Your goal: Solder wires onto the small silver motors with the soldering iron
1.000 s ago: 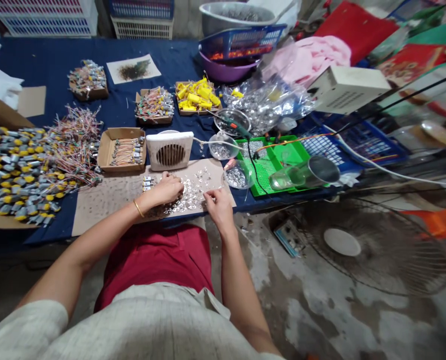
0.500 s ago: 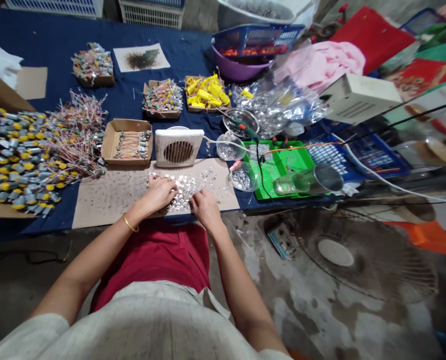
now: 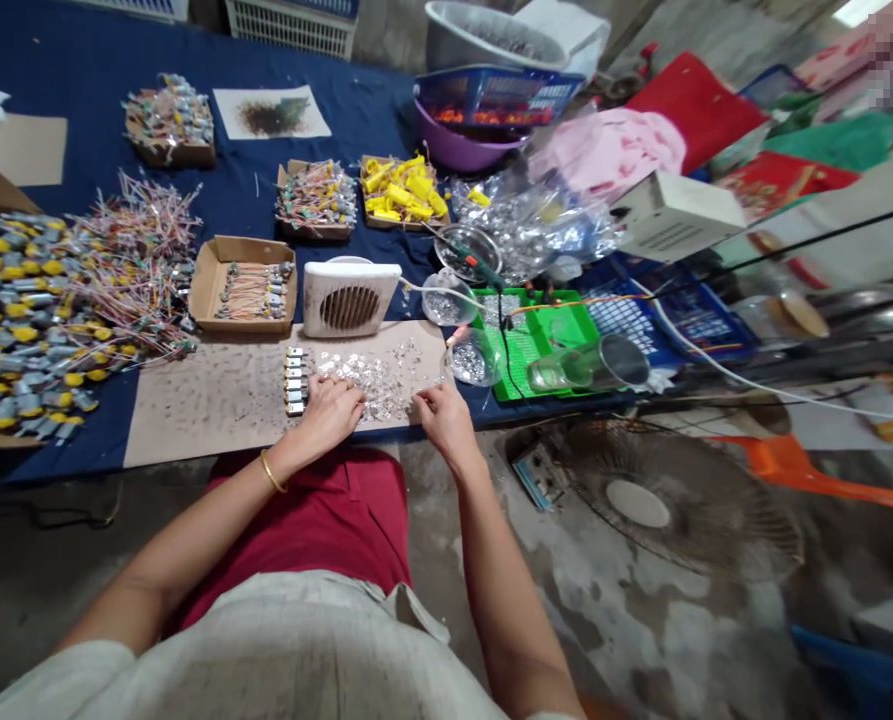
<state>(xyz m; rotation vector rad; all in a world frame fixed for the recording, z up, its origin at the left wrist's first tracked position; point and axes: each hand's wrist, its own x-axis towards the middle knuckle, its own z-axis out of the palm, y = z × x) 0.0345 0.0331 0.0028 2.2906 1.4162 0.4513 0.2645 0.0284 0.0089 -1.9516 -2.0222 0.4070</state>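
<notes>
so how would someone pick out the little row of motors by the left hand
Start at the white slatted fan housing on the blue-clothed table. Below it lies a brown cardboard sheet. The small silver motors stand in one neat column just above the left hand, unlike the loose shiny metal bits beside them.

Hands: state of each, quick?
Left hand: curled on the metal bits, grip unclear.
Right hand: fingers pinched at the pile's edge, contents unclear.

Light: even, soft — shadows faint | edges: warped, right side blurred
</notes>
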